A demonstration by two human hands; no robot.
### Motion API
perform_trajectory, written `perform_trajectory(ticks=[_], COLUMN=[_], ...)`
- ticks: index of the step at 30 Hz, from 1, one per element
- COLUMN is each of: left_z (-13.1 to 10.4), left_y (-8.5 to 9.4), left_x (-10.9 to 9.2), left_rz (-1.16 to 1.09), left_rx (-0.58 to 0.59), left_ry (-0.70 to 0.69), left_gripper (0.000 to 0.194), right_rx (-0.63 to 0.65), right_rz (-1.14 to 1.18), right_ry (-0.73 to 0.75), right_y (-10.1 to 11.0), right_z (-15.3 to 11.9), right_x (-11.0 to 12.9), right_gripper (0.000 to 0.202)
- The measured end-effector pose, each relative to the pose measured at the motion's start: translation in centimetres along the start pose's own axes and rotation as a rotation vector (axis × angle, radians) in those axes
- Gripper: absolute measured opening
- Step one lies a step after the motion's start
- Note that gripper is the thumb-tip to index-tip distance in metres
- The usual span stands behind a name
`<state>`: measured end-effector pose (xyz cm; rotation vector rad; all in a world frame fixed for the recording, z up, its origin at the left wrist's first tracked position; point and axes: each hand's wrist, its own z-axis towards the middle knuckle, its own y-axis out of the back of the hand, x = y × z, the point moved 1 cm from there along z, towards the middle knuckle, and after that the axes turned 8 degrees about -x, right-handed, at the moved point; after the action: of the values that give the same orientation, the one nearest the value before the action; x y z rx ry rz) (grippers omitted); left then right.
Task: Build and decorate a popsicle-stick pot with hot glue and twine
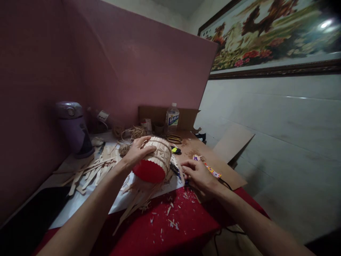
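Note:
A round container (pixel 161 153) covered with pale wooden craft sticks lies tilted on its side, a band of wooden star or flower shapes around it. Its red face (pixel 150 171) points toward me. My left hand (pixel 140 151) grips it from the left, thumb across the sticks and fingers over the top. To the right of the container, my right hand (pixel 195 174) is closed in a pinch low over the table edge. A thin pale strip (pixel 181 173) shows by its fingertips; what they hold I cannot make out. A dark tool (pixel 174 168) lies between container and right hand.
Loose craft sticks (pixel 99 165) are heaped at left beside a purple flask (pixel 74 128). Behind stand a clear bottle (pixel 172 119), scissors (pixel 174 138) and twine (pixel 139 132). A yellow-black tape measure or cutter (pixel 176 150) lies nearby. Wood shavings litter the red cloth (pixel 160 227); a glue gun (pixel 210 169) lies right.

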<state>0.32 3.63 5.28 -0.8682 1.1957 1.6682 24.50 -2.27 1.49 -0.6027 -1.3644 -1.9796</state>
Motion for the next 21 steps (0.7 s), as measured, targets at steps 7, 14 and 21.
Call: perform_trajectory(ticks=[7,14,21], left_z=[0.1,0.0,-0.3], left_y=[-0.1,0.0,0.0], left_x=[0.2,0.1,-0.2], left_rz=[-0.02,0.011,-0.027], left_rx=[0.017,0.007,0.004], left_ry=[0.003,-0.007,0.003], left_gripper=[0.063,0.063,0.059], right_rx=[0.2,0.374,0.284], right_rz=[-0.51,-0.248,0.198], right_ry=[0.016,-0.229,-0.103], right_y=[1.4,3.0,4.6], right_z=[-2.6,-2.2,-4.0], right_x=[-0.5,-2.9,0.6], right_gripper=[0.009,0.014,0.024])
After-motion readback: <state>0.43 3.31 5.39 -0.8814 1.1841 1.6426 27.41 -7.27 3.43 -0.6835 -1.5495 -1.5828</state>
